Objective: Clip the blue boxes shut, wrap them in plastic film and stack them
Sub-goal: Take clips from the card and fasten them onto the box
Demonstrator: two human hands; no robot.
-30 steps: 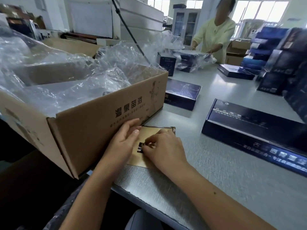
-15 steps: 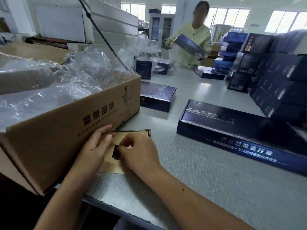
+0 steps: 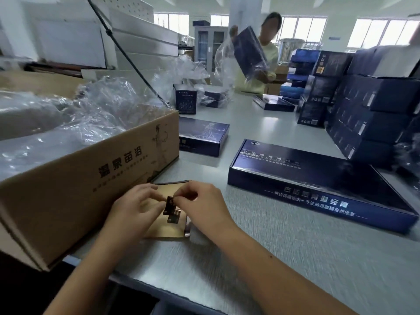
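My left hand point(image 3: 134, 206) and my right hand point(image 3: 202, 203) meet over a shiny gold sheet point(image 3: 167, 228) lying on the grey table point(image 3: 295, 258). Both pinch a small dark strip point(image 3: 170, 203), lifted on edge off the sheet. A long flat blue box point(image 3: 318, 183) lies to the right, apart from my hands. A smaller blue box point(image 3: 204, 138) sits behind it, further back. Crumpled plastic film point(image 3: 79, 119) fills the cardboard carton point(image 3: 91, 183) on my left.
A tall stack of blue boxes point(image 3: 372, 114) lines the right side. At the far end a person point(image 3: 263, 64) holds up a blue box in film. More boxes point(image 3: 273, 103) and loose film lie there. A black cable point(image 3: 127, 55) runs diagonally above the carton.
The dark strip has come up off the gold sheet between my fingertips. My view has tilted up. The person at the far end has raised a box.
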